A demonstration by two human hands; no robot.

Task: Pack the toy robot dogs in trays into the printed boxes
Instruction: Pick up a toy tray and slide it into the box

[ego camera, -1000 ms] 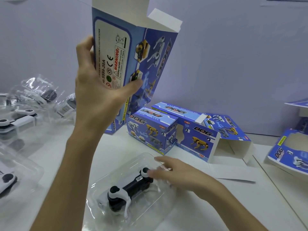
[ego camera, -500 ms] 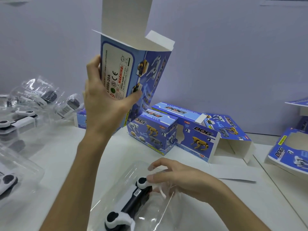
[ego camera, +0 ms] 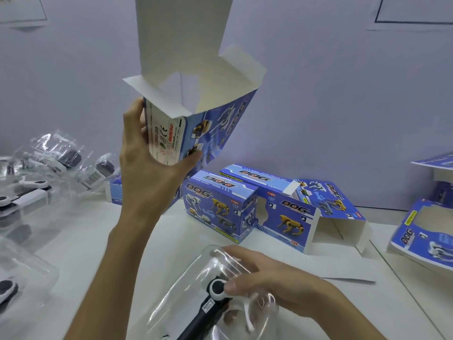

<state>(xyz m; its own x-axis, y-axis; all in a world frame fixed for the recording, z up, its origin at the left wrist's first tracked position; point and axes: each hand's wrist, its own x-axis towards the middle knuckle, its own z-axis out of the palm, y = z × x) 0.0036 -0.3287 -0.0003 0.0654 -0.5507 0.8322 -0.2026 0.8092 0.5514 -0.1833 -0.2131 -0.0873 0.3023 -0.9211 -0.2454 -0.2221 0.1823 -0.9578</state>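
Note:
My left hand [ego camera: 149, 168] grips a blue printed box [ego camera: 208, 128] in the air above the table, its top flaps standing open and its white inside showing toward me. Low in the frame my right hand [ego camera: 267, 276] grips a clear plastic tray [ego camera: 186, 298] with a black and white toy robot dog [ego camera: 208, 305] inside it. The thumb presses beside the dog's round white joint. The tray is tilted up off the white table [ego camera: 98, 241], and its lower end runs out of view.
A closed printed box [ego camera: 215, 204] and an open-ended one [ego camera: 289, 217] lie behind the tray near the wall. More trays with dogs [ego camera: 36, 173] are heaped at the left. Another box [ego camera: 421, 231] with a window cut-out lies at the right edge.
My left hand has lowered and tipped the box so its open top faces me. My right hand has closed on the tray and lifted its far end, drawing it nearer.

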